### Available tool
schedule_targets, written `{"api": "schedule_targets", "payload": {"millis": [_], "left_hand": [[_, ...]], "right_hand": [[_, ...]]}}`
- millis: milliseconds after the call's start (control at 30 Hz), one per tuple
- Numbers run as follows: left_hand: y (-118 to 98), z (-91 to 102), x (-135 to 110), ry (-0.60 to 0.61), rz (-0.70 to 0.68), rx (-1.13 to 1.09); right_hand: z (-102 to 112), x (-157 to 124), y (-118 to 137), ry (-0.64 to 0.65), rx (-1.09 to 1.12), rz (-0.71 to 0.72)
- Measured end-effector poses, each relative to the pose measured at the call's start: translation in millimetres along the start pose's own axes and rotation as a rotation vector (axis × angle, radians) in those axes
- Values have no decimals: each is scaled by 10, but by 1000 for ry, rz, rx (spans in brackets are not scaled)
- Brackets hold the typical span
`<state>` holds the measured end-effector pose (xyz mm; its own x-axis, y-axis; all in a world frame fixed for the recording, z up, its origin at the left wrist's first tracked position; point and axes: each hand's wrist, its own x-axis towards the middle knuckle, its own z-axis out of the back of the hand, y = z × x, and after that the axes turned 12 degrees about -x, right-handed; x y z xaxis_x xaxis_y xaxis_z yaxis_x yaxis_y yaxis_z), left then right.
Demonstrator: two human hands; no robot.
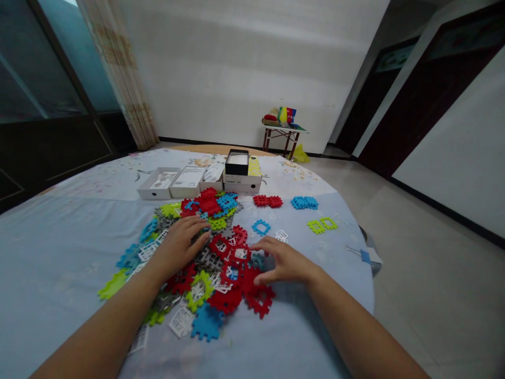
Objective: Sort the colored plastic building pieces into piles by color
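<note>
- Under both forearms: the table [59, 252], covered with a pale blue cloth, extends well beyond my reach on every side.
- Directly beneath the hands: the pile of tiles [216, 223], interlocking plastic pieces in red, blue, green, grey and white. Its long axis runs from beside my left forearm, away from me, towards the boxes.
- Beyond the fingertips, touching the far end of the pile: a row of boxes [197, 181], white, open-topped, one with a black insert.
- Left hand [181, 245]: palm down, fingers together and flat on the middle of the pile. It grips nothing.
- Right hand [282, 263]: palm down at the pile's right edge, fingers loosely spread and pointing left. The tips rest on red pieces, and I see no piece clamped.
- Hands are apart, with a strip of the pile between them. The left is nearer the pile's centre, the right nearer its loose edge.
- Beyond the right hand, apart from the pile: a red pair [268, 201], a blue pair [304, 202] and a green pair [322, 225], each two joined tiles.
- Just beyond the right fingertips: a single blue tile [261, 227] and a white tile [281, 235], both lying flat.
</note>
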<state>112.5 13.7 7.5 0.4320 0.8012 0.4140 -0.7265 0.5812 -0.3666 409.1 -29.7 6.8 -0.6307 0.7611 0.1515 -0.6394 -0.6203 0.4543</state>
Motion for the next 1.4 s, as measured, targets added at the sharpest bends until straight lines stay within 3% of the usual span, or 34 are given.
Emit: {"api": "schedule_targets", "payload": {"millis": [100,200,533,833,1000,1100,1233,1300,1400], "left_hand": [[14,12,-16,6,-5,-17],[28,17,-16,4,-14,-32],[-12,23,14,9,24,-63],[48,-10,2,-13,1,-48],[101,-37,2,-18,-9,-54],[106,-46,0,-19,-11,-54],[94,-52,-3,-25,-10,-58],[91,-52,-6,-28,-6,-60],[94,-50,-14,-29,-7,-61]], "right_hand": [[-16,-41,113,124,-36,23],[-67,-53,154,156,-88,4],[-173,184,9,30,-91,-33],[-216,372,23,-101,-269,-117],[-140,346,-3,-156,-64,-56],[12,314,-156,-348,17,-137],[169,283,-628,-602,-136,-306],[183,261,-889,-602,-246,-403],[159,197,-1151,-504,-371,-479]]}}
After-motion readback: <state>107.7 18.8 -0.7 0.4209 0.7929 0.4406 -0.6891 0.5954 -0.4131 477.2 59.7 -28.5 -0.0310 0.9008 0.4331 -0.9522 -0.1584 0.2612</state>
